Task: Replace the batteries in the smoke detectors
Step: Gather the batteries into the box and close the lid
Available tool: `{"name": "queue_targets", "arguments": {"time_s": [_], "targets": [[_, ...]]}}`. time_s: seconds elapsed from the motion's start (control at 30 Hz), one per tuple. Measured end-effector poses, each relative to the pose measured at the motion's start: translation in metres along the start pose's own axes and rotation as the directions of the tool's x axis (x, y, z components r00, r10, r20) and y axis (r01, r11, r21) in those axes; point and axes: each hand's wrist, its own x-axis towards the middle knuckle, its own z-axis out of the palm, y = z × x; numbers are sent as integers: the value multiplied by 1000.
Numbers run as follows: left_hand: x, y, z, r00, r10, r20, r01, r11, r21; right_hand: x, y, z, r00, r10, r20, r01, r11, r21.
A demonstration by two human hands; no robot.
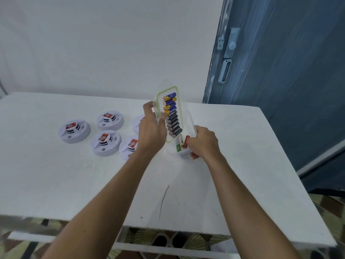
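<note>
My left hand (152, 128) grips the green-rimmed clear lid (178, 94) of a plastic battery box, tilted up on edge above the table. Through the lid I see a row of several blue-and-gold and black batteries (172, 115) in the box. My right hand (202, 142) grips the clear box (192, 120) at its near right end, beside a red battery (186, 141) and a green one (178, 147). Several white round smoke detectors with red labels (74, 130) lie on the table to the left; two are partly hidden behind my left hand.
The white table (74, 184) has its front edge close to me and a dark crack (163, 199) near the middle. A white wall stands behind it, and a blue door (280, 71) with a latch is at the right. Patterned floor shows below.
</note>
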Motion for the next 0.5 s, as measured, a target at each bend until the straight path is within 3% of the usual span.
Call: {"name": "queue_targets", "arguments": {"time_s": [0.27,0.5], "targets": [[-5,-5,8,993,119,-23,-119,993,3,2,-4,1,1000,10,4,-10,1000,-24],[-4,-10,14,994,112,-14,-113,993,-37,0,-5,-4,998,51,25,-51,999,10]]}}
